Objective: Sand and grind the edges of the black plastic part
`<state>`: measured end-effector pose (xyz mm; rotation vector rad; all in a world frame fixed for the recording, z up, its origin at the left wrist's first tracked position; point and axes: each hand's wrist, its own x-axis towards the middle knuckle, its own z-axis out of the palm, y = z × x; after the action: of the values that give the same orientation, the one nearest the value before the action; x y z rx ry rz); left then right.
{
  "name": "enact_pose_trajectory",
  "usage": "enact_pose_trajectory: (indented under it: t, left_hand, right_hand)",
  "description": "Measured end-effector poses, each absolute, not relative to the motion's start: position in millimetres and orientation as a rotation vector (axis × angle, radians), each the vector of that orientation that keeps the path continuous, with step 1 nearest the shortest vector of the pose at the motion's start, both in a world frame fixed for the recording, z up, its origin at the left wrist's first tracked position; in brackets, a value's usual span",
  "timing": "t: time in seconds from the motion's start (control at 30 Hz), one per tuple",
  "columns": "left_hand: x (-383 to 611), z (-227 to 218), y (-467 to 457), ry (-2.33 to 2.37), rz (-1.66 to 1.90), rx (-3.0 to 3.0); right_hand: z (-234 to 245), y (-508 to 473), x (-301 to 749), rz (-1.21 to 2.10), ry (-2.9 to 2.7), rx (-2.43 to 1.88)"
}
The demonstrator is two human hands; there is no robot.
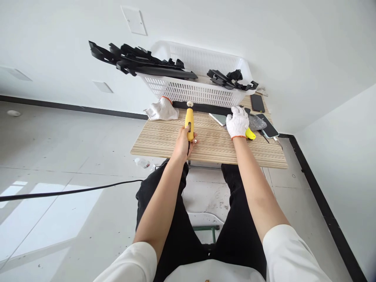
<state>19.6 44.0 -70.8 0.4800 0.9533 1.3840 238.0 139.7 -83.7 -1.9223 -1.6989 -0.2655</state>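
My bare left hand (184, 141) is closed round the rear end of a yellow rotary tool (189, 122). The tool's white round tip (190, 103) points away from me and sits against a long black plastic strip (205, 108) lying across the far part of the wooden table (164, 141). My right hand (237, 122), in a white knit glove with an orange cuff, rests palm down by the strip's right end, fingers curled over it. A second yellow object (250, 135) pokes out just right of that hand.
A white mesh basket (194, 90) stands at the table's back, with black plastic parts (138, 60) piled across its rim. A spare white glove (162, 109) lies at the left. Two phones (257, 103) (268, 126), a grey cloth (256, 122) and a silvery slab (217, 118) lie at the right. A black cable (67, 191) crosses the floor.
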Motion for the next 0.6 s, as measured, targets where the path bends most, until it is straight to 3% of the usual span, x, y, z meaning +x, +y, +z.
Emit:
enact_pose_trajectory:
  t: [0.6]
  left_hand:
    - [9, -77, 46, 0.982, 1.444, 0.500]
  right_hand:
    - [-82, 139, 237, -0.227, -1.703, -1.929]
